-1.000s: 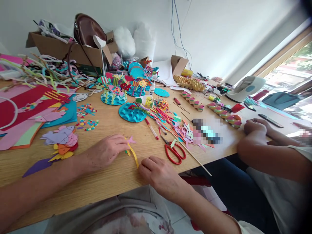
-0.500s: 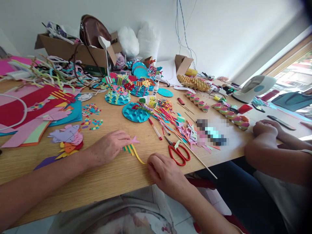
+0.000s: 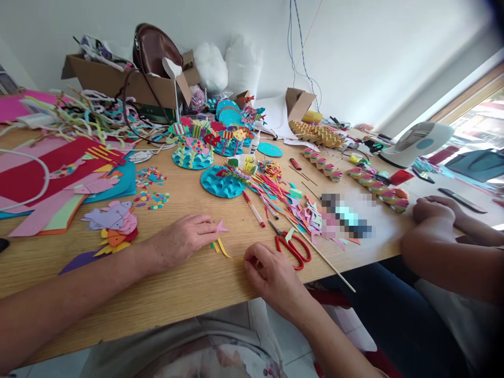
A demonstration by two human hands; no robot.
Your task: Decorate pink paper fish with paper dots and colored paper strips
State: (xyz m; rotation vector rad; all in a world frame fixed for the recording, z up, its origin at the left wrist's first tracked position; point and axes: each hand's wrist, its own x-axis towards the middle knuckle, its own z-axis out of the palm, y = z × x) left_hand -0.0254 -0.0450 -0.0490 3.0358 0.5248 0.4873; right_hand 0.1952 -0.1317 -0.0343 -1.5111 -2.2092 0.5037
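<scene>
My left hand (image 3: pixel 189 236) holds a small paper fish flat on the table, its fingers together over most of it. Only its pink tail (image 3: pixel 222 227) and the ends of green and yellow paper strips (image 3: pixel 222 247) show past the fingers. To the right, my right hand (image 3: pixel 268 270) is closed in a pinch near the table's front edge, with a faint bit of yellow paper strip at the fingertips. Red-handled scissors (image 3: pixel 293 247) lie just beyond it, blades partly apart. A stack of cut paper fish (image 3: pixel 112 218) rests left of my left hand.
Blue wavy discs (image 3: pixel 222 181), a glue bottle (image 3: pixel 255 142), a pen (image 3: pixel 254 209), a wooden stick (image 3: pixel 331 265) and paper scraps (image 3: pixel 311 215) cover the middle. Coloured sheets (image 3: pixel 71 173) lie left. Another person's arms (image 3: pixel 437 220) rest at the right near a knife (image 3: pixel 461 200).
My right hand has moved slightly right, away from the fish. The yellow strip that reached its fingers now ends short of them. My left fingers cover more of the strips.
</scene>
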